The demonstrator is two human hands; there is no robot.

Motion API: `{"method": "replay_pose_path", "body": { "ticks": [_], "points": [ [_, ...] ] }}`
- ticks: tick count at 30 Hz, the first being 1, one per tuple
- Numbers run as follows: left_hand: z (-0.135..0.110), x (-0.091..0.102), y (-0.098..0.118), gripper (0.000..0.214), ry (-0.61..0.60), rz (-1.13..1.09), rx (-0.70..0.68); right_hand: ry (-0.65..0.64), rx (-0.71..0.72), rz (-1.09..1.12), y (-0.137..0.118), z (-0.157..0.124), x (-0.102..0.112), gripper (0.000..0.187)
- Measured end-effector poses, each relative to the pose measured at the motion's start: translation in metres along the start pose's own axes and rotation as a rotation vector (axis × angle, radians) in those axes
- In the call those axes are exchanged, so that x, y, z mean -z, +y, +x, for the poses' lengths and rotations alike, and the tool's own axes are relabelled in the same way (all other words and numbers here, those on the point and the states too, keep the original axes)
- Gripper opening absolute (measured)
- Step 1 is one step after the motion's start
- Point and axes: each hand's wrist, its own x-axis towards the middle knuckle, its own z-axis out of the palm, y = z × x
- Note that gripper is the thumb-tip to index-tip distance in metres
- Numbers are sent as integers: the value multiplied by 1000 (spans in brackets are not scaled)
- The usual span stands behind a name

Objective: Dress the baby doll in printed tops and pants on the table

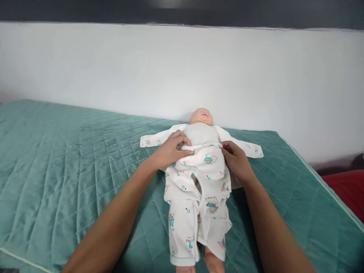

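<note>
A baby doll (pixel 201 116) lies on its back with its head toward the wall and its feet toward me. It has on white printed pants (pixel 212 182), whose waistband sits high on its belly. A white printed top (pixel 248 148) covers the doll's arms, which stretch out to both sides; the pale chest shows between them. My left hand (pixel 173 149) pinches the waistband at the left, thumb and fingers closed on its edge. At the band's right end, my right hand (pixel 235 158) has its fingers closed on the waistband, partly hidden behind the cloth.
Under the doll spreads a green quilted bed cover (pixel 85 159) with a pale piped edge. A white wall (pixel 113 68) rises behind it, below a dark band. Something red (pixel 347 189) stands beyond the right edge of the bed.
</note>
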Motion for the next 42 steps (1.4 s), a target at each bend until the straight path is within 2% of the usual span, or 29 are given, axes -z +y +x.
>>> {"method": "replay_pose_path", "body": {
  "ticks": [3,7,11,14,18,20,22,25,28,32,35,37,39,42],
  "points": [
    [3,0,1,20,-15,-3,0,1,-39,65,-3,4,-4,13],
    [7,5,3,20,-7,3,27,-59,34,110,-8,1,-4,19],
    [20,11,-1,20,29,12,67,-92,160,-8,-10,0,-1,21],
    [36,11,-9,19,35,50,56,-19,226,-158,-14,8,-2,19],
    [51,1,-19,16,128,56,55,68,146,-258,-14,29,-4,21],
    [53,-5,-25,14,197,52,65,69,80,-181,-8,38,-5,25],
    [51,-7,-30,16,212,17,92,61,-9,-45,0,42,-7,29],
    [44,-1,-37,25,127,-67,158,38,-122,148,8,41,-7,32],
    [36,12,-40,28,-6,-77,231,-12,-162,201,11,36,-2,32],
    [28,23,-39,17,-132,-32,292,-177,-162,88,8,32,15,27],
    [26,24,-41,1,-187,34,299,-292,-131,-19,5,31,24,21],
    [27,21,-44,7,-198,121,300,-263,-87,-159,4,31,25,14],
    [28,17,-47,10,-174,205,295,-174,-61,-340,4,32,22,7],
    [30,12,-50,14,-116,234,265,-102,-107,-535,4,33,15,8]
  ]
}}
